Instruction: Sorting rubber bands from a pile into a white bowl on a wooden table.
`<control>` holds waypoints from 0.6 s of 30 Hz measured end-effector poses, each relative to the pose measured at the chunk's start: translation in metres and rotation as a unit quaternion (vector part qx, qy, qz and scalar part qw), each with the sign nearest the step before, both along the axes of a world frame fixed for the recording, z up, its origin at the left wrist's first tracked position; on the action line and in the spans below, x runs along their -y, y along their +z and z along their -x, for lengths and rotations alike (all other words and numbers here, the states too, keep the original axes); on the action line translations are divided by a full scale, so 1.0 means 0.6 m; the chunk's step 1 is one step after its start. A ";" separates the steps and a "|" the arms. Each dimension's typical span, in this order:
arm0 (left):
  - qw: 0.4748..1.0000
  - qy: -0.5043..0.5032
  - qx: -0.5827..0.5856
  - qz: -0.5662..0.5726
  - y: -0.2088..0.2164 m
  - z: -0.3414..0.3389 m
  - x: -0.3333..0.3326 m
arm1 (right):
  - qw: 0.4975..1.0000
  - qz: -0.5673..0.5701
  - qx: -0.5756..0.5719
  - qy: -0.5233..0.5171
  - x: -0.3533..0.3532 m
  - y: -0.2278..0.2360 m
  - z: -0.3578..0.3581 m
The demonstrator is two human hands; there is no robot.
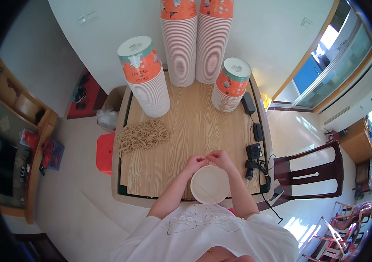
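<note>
A round white paper bucket (210, 183) stands close to my body at the table's near edge, its open mouth facing up. A thin tan cord (204, 189) runs across its inside. At the bucket's far rim my left hand (197, 163) and my right hand (221, 160) come together, fingertips almost touching. Both are closed in a pinch on what looks like the cord's end; the fingers partly hide it. Left of my hands lies a loose heap of tan twisted cords (143, 136).
Two tall stacks of orange-banded paper buckets (180, 52) rise at the table's back. A shorter stack (149, 94) stands left, another (230, 85) right. Black power adapters and cables (253, 152) line the right edge. A dark wooden chair (310, 170) and red stool (104, 153) flank the table.
</note>
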State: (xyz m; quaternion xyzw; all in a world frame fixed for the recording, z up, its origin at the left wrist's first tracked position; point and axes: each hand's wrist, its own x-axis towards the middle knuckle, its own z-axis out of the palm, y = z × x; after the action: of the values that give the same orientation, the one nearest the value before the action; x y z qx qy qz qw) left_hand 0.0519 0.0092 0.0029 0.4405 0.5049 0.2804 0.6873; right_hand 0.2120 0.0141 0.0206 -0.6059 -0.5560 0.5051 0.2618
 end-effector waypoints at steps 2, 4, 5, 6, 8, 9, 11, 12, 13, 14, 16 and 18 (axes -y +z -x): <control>1.000 0.003 0.016 0.002 -0.016 0.001 -0.001 | 1.000 -0.011 -0.007 0.006 -0.001 0.006 0.003; 0.999 0.004 0.033 0.005 -0.023 -0.001 -0.001 | 0.999 -0.025 -0.013 0.016 -0.002 0.011 0.003; 1.000 0.006 0.029 -0.001 -0.022 -0.003 -0.001 | 1.000 -0.025 -0.013 0.015 -0.001 0.008 0.000; 1.000 0.009 0.026 -0.008 -0.021 -0.005 -0.001 | 1.000 -0.023 -0.009 0.010 -0.001 0.003 -0.003; 1.000 0.003 0.009 -0.027 -0.033 0.001 -0.002 | 1.000 -0.023 -0.005 0.008 -0.001 0.002 -0.002; 0.999 -0.004 -0.008 -0.046 -0.038 0.007 -0.002 | 1.000 -0.019 -0.011 0.006 0.000 0.002 0.001; 0.995 -0.038 -0.017 -0.092 -0.020 0.019 -0.002 | 1.000 -0.012 -0.016 -0.001 0.001 -0.002 -0.003; 0.988 -0.071 -0.025 -0.138 -0.006 0.026 -0.003 | 1.000 -0.006 -0.014 0.004 0.002 -0.003 -0.005; 0.988 -0.072 -0.025 -0.135 0.004 0.036 -0.002 | 1.000 0.002 -0.013 0.011 0.004 -0.004 -0.005; 0.978 -0.116 -0.017 -0.170 0.013 0.046 -0.003 | 1.000 0.004 -0.013 0.011 0.005 -0.009 -0.005; 0.966 -0.158 -0.009 -0.203 0.023 0.056 -0.005 | 0.999 0.008 -0.035 0.027 0.003 -0.019 -0.004; 0.960 -0.202 -0.058 -0.186 0.028 0.061 -0.007 | 0.999 0.001 -0.037 0.035 0.004 -0.028 -0.003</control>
State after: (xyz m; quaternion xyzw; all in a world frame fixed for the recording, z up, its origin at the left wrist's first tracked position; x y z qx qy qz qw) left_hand 0.0155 0.0134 0.0199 0.6688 0.3837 0.1990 0.6048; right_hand 0.2137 0.0119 0.0038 -0.5675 -0.5663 0.5364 0.2636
